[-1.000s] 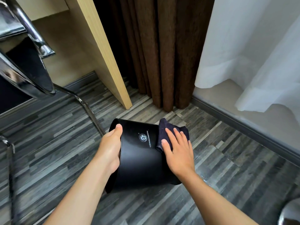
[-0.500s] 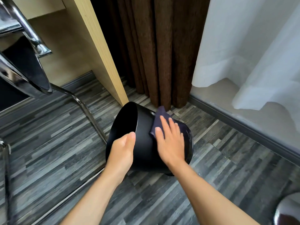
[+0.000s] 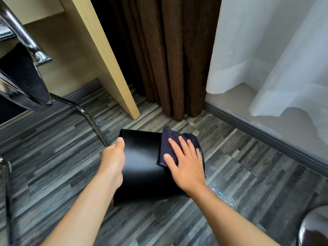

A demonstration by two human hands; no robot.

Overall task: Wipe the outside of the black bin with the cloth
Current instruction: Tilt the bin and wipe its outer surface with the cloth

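Note:
The black bin (image 3: 142, 164) lies on its side on the grey plank floor, its glossy outer wall facing up at me. My left hand (image 3: 113, 160) grips its left edge, thumb on top. A dark cloth (image 3: 170, 141) is spread over the bin's upper right part. My right hand (image 3: 186, 162) presses flat on the cloth with its fingers apart. The bin's opening and base are hidden from this angle.
A chrome chair frame (image 3: 85, 114) with a dark seat stands at the left, one leg close to the bin. A wooden desk panel (image 3: 106, 59) and brown curtains (image 3: 168, 59) rise behind. White sheer curtain (image 3: 266, 50) and a baseboard run along the right. Small debris (image 3: 220, 194) lies on the floor.
The bin has been rolled so that its opening no longer shows and its plain side faces up. My right hand and the cloth slid to the right over the wall.

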